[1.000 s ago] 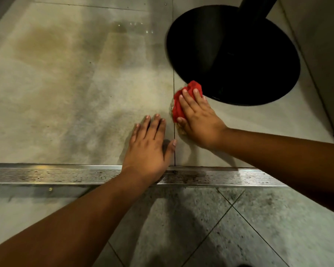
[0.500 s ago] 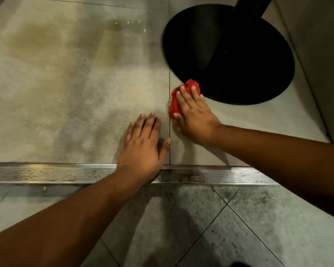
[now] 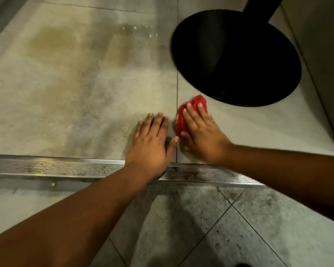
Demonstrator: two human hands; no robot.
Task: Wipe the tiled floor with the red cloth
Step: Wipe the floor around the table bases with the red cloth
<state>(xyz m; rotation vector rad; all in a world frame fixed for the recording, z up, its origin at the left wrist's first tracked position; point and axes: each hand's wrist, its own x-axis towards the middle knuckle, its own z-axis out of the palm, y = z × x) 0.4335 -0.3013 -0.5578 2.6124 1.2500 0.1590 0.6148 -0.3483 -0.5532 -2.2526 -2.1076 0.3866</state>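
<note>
Nearest, we see speckled grey floor tiles (image 3: 191, 218) with diagonal grout lines, both forearms reaching out over them. Beyond runs a slotted metal drain grate (image 3: 46, 167) across the frame, dirty in spots, with a small yellowish crumb (image 3: 53, 184) just on its near side. Past the grate, the left hand (image 3: 150, 143) lies flat on the tiled floor (image 3: 75, 105), fingers straight and close together, thumb out to the side, its heel over the grate edge, holding nothing. Just beside it, across a grout line, the right hand (image 3: 201, 133) presses flat on the red cloth (image 3: 183, 120), fingers slightly spread over it; the cloth is bunched on the tile, poking out past the fingertips and the thumb side. Its far tip sits near the round black pedestal base (image 3: 237, 58), apart from it. Further left, a yellowish-brown stain (image 3: 52, 39) and a few wet droplets (image 3: 137, 30) mark the tile. A pale wall panel (image 3: 324, 54) stands at right.
</note>
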